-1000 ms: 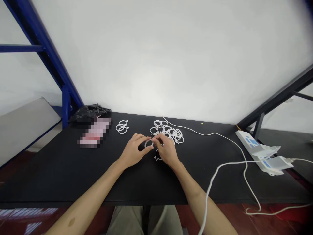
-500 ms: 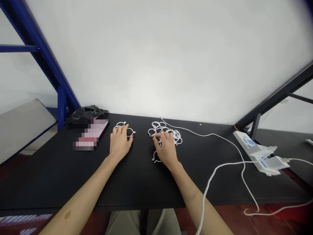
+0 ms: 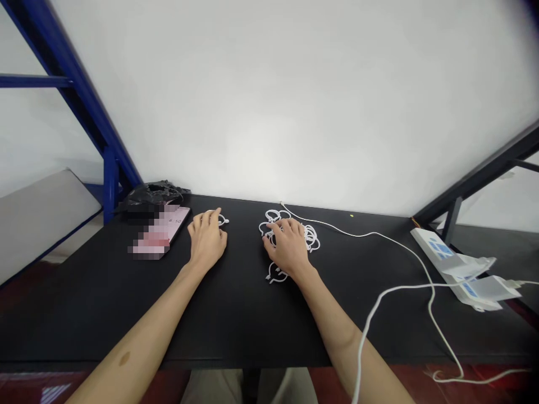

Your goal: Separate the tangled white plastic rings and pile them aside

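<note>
My left hand (image 3: pixel 206 238) lies palm down over a small group of white plastic rings (image 3: pixel 223 221) at the back left of the black table (image 3: pixel 105 292), fingers stretched over them. My right hand (image 3: pixel 288 247) rests on a larger heap of white rings (image 3: pixel 312 235), fingers spread into the pile. One loose white ring (image 3: pixel 274 275) lies just by my right wrist. Whether either hand pinches a ring is hidden under the fingers.
A phone with a pink screen (image 3: pixel 160 233) and a crumpled black bag (image 3: pixel 154 193) sit at the back left. A white cable (image 3: pixel 379 238) runs across the table to a white power strip (image 3: pixel 457 264) at the right. A blue steel frame (image 3: pixel 107 179) stands left.
The hands held one ring together at the centre; my left hand has since carried it left to the small group, while my right hand moved back onto the large heap.
</note>
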### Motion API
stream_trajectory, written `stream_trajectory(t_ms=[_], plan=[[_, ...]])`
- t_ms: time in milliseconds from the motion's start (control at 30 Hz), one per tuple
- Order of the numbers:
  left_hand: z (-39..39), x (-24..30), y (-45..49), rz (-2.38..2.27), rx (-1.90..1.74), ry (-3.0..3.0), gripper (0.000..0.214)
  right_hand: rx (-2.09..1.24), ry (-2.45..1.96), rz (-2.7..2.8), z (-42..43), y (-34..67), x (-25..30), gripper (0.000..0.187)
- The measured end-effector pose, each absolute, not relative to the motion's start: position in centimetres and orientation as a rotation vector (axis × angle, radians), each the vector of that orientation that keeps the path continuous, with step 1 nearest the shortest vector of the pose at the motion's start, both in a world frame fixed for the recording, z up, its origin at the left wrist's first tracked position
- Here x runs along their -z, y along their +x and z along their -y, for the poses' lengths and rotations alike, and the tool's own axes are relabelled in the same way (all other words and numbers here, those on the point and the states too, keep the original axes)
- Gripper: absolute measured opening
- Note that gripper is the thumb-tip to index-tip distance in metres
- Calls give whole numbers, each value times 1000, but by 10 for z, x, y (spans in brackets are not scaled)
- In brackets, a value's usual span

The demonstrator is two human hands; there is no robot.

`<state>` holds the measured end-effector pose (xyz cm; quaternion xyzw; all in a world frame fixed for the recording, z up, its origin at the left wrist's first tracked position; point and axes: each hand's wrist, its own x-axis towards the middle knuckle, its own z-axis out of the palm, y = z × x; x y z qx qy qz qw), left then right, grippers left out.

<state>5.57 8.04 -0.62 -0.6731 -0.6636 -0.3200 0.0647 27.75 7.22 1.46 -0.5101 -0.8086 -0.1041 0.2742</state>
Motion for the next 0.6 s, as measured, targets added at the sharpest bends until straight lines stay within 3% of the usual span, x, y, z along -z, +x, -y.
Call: stream_trajectory(t_ms=[167,333,600], plan=[[-75,1,72,1760,980,-2313,43,245,-1389,2188,-76,280,-9,10],[-66,0,88,1471,1034,-2663,48,148,-1281,2146,-72,281,-15,16],[-59,-1,92,1645,1167,-2723,51,-399,-1160,1928,-58,266,-24,14]])
